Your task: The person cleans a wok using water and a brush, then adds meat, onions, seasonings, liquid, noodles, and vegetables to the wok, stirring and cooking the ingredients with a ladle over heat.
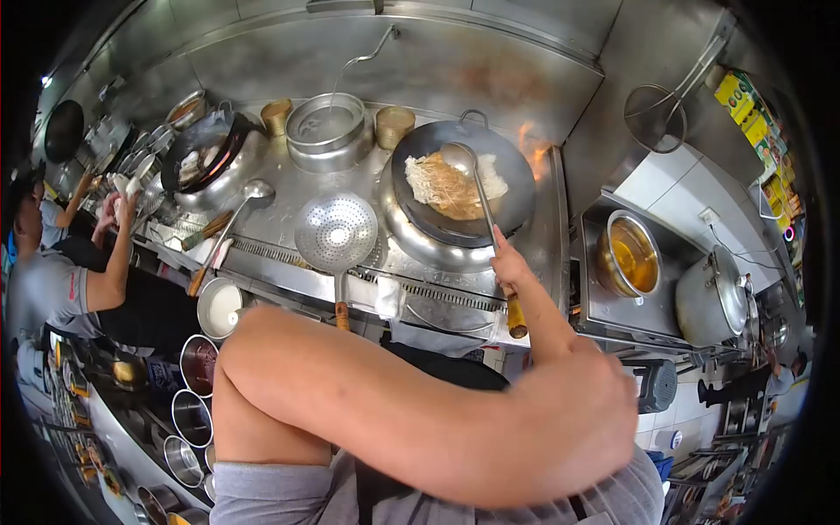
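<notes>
My right hand (pixel 514 264) is closed round the long handle of a ladle (pixel 459 157). The ladle's bowl rests on pale, stringy food (pixel 455 185), partly brown with sauce, in a dark wok (pixel 516 188) on the burner. Flames rise behind the wok's right side. My left arm crosses in front of my body, and my left hand (pixel 599 394) lies against my right arm near the elbow. Motion blurs that hand, so its finger pose is unclear. A perforated skimmer (pixel 337 232) with a wooden handle lies left of the wok.
Left of the wok stand a round metal pot (pixel 325 131) and a second wok (pixel 206 157). A bowl of yellow liquid (pixel 632 254) and a lidded pot (pixel 713 297) are at right. A strainer (pixel 656 118) hangs above. A co-worker (pixel 66 289) stands at left.
</notes>
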The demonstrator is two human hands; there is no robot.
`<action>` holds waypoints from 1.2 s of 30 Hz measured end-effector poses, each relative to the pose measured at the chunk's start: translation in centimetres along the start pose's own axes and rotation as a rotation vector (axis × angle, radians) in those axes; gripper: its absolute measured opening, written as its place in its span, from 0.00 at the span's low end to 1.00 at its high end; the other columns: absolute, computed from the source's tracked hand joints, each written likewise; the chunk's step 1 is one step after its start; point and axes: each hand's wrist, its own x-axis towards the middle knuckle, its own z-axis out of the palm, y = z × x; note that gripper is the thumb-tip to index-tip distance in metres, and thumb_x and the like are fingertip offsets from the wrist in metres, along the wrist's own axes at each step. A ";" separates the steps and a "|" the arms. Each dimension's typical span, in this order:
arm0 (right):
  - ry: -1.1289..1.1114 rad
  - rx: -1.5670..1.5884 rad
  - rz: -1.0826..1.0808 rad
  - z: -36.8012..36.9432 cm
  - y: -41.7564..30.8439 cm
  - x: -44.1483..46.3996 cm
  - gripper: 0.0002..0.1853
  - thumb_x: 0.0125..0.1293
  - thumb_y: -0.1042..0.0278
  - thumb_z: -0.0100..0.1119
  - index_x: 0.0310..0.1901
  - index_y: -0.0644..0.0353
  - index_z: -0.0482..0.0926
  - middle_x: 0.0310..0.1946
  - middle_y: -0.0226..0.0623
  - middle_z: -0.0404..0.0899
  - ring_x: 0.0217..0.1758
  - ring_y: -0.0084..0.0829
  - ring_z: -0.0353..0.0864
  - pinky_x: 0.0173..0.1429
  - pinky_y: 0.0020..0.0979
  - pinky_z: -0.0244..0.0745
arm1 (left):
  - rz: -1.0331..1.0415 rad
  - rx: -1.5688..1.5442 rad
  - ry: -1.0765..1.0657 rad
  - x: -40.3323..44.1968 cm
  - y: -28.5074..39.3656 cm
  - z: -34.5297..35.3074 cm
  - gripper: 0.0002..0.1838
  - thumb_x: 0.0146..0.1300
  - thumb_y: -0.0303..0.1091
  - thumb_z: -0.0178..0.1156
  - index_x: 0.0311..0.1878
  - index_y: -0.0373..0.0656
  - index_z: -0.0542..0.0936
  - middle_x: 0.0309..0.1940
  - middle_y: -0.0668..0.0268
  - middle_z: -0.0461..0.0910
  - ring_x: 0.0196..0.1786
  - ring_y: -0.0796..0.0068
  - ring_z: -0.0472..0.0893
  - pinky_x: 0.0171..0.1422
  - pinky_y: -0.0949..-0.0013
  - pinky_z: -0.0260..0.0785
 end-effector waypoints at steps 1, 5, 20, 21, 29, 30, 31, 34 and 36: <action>-0.053 0.067 0.063 -1.1 -0.9 -0.1 0.44 0.63 0.77 0.50 0.79 0.39 0.46 0.33 0.46 0.79 0.21 0.31 0.75 0.28 0.36 0.75 | 0.015 0.009 -0.005 -0.1 -0.7 1.0 0.12 0.55 0.38 0.58 0.38 0.41 0.81 0.33 0.62 0.80 0.35 0.63 0.82 0.38 0.60 0.76; -0.052 0.088 -0.032 -2.2 0.0 -0.5 0.44 0.63 0.76 0.51 0.79 0.36 0.47 0.33 0.46 0.79 0.21 0.31 0.76 0.28 0.36 0.76 | -0.201 -0.178 -0.032 -2.2 -5.3 2.4 0.16 0.59 0.39 0.62 0.49 0.44 0.79 0.45 0.60 0.80 0.43 0.56 0.83 0.45 0.55 0.77; 0.171 -0.206 -0.059 -1.8 7.2 -4.1 0.44 0.66 0.78 0.49 0.79 0.35 0.43 0.34 0.42 0.78 0.22 0.29 0.74 0.27 0.34 0.74 | -1.248 -1.025 0.073 -25.2 -10.9 34.5 0.21 0.65 0.39 0.62 0.59 0.40 0.79 0.40 0.58 0.85 0.41 0.68 0.84 0.48 0.65 0.76; 0.138 -0.142 -0.049 -1.7 7.9 -3.8 0.44 0.66 0.78 0.49 0.79 0.35 0.42 0.34 0.43 0.78 0.22 0.31 0.75 0.28 0.35 0.75 | -1.367 -1.071 0.052 -25.8 -9.7 35.6 0.21 0.65 0.39 0.62 0.58 0.40 0.79 0.38 0.60 0.84 0.38 0.72 0.83 0.43 0.67 0.76; 0.044 -0.022 -0.058 -7.8 4.8 -0.6 0.45 0.64 0.78 0.48 0.79 0.34 0.45 0.42 0.52 0.81 0.27 0.37 0.81 0.33 0.38 0.78 | -1.823 -1.239 -0.046 -30.5 -5.1 44.5 0.21 0.60 0.33 0.61 0.59 0.47 0.81 0.36 0.63 0.85 0.32 0.67 0.86 0.29 0.65 0.75; 0.121 -0.109 -0.076 -7.2 4.5 -0.1 0.45 0.63 0.79 0.48 0.79 0.33 0.45 0.42 0.51 0.81 0.26 0.37 0.81 0.32 0.38 0.78 | -1.822 -1.235 -0.049 -30.8 -4.7 45.3 0.21 0.60 0.33 0.61 0.59 0.47 0.81 0.36 0.63 0.85 0.32 0.67 0.86 0.29 0.65 0.75; 0.123 -0.105 -0.076 -6.6 3.9 -0.1 0.45 0.63 0.79 0.48 0.79 0.33 0.45 0.42 0.51 0.81 0.26 0.37 0.81 0.32 0.38 0.78 | -1.889 -1.229 -0.059 -31.0 -4.3 46.1 0.21 0.59 0.31 0.60 0.58 0.47 0.81 0.35 0.63 0.85 0.32 0.67 0.86 0.29 0.62 0.75; 0.019 -0.089 0.065 -3.5 4.5 0.4 0.46 0.60 0.78 0.47 0.79 0.38 0.44 0.56 0.58 0.78 0.48 0.49 0.85 0.49 0.44 0.79 | -1.847 -1.175 -0.113 -34.3 -2.6 51.2 0.22 0.58 0.27 0.59 0.58 0.49 0.81 0.35 0.63 0.85 0.30 0.67 0.85 0.31 0.58 0.76; -0.003 0.044 0.042 -3.7 4.5 0.2 0.46 0.60 0.79 0.49 0.79 0.38 0.45 0.44 0.50 0.78 0.34 0.39 0.79 0.37 0.39 0.76 | -1.952 -1.344 -0.035 -35.4 -2.0 53.8 0.23 0.58 0.26 0.58 0.59 0.51 0.80 0.37 0.64 0.84 0.30 0.67 0.84 0.33 0.57 0.76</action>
